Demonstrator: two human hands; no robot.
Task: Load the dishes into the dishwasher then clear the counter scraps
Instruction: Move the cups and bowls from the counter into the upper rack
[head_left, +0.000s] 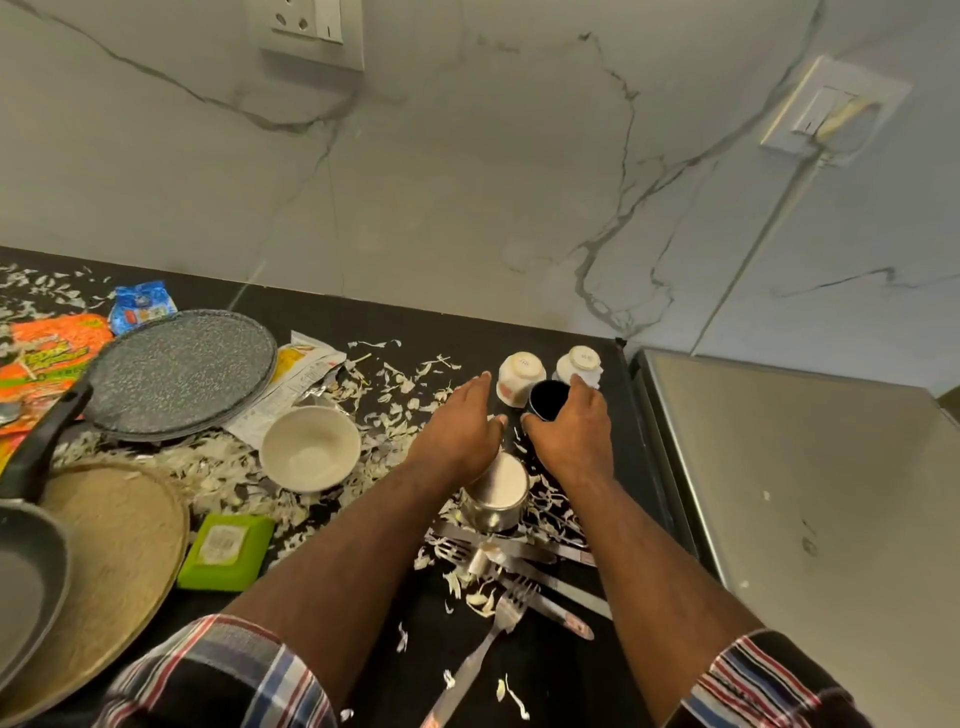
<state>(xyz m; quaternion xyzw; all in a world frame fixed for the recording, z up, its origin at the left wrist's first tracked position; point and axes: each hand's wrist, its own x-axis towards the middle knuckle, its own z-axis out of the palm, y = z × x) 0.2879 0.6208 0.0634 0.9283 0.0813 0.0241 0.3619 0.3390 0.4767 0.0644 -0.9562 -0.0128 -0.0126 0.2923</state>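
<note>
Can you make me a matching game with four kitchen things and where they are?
Things:
1. bowl
2. black cup
3. green box
4. fork

Places:
A. under the right hand
B. near edge, between the arms
C. beside the tan plate
D. middle of the scraps, upright

Pairs: 1-D, 2-A, 3-C, 4-B

I see a black surface (322, 317) covered in little white scraps (228, 467). On it sit a white bowl (310, 448), a steel cup (497, 491), two upside-down cups (521, 376) near the wall, forks and knives (530, 577), a grey plate (182, 371), a green box (227, 551) and food wrappers (47, 358).
</note>
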